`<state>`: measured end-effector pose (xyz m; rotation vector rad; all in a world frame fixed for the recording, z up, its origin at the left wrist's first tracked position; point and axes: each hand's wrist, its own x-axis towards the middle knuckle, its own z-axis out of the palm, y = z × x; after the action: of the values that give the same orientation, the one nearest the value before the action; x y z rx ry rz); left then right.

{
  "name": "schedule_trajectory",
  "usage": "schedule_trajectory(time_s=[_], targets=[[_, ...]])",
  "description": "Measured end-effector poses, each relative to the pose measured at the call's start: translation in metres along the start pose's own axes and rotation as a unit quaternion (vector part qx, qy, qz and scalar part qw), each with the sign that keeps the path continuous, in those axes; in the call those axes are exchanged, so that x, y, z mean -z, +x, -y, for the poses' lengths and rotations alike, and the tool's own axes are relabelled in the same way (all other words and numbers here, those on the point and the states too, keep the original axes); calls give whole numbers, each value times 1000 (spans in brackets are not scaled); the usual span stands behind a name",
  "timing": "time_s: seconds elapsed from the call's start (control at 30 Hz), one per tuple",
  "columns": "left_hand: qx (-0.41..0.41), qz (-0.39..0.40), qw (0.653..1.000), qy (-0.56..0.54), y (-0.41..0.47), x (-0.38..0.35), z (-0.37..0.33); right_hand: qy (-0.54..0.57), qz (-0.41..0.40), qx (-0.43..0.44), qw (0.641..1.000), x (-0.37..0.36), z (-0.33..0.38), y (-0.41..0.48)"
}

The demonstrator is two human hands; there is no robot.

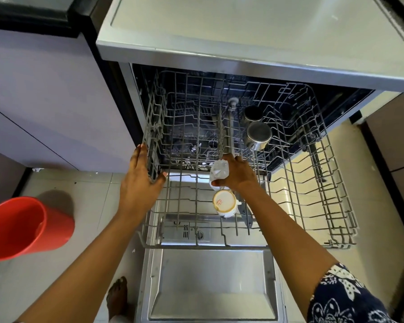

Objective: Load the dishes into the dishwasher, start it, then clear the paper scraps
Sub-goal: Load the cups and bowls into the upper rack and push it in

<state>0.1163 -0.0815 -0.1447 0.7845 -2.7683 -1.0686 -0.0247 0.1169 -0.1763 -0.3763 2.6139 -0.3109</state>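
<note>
Loading is judged to be under way and well short of finished. The upper rack (289, 183) is drawn out over the lowered dishwasher door (210, 283). The left hand (141, 180) is closed on the rack's left front corner, thumb hooked over the wire. The right hand (237, 174) is gripping a clear drinking glass (219, 170), held tilted above the rack's middle row. Just below that hand, toward the person, a white mug (225, 203) sits upside down on the tines; beyond the hand, deeper in the rack, two steel cups (257, 129) lie on their sides. Most of the rack is bare. Starting the machine and clearing the scraps are not yet done: small white paper scraps (36, 169) can be seen on the tiled floor (84, 187), far left of the left hand. A red bucket (26, 227) stands on that floor, nearer the person. A pale worktop (243, 31) runs above the machine, with lilac cabinets (44, 101) to the left.
</note>
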Motion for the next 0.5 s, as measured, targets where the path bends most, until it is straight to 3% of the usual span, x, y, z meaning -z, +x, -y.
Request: schedule_trajectory(time_s=[0.13,0.27,0.5], targets=[[6,11,999,-44,0,5,-1,75,-31,-15,997,17,1,-26],[44,36,977,-205,-9,44,-22,136,-99,16,986,52,30,-79],[-9,-113,946,-304,-6,186,-57,213,-177,129,952,147,116,-130]])
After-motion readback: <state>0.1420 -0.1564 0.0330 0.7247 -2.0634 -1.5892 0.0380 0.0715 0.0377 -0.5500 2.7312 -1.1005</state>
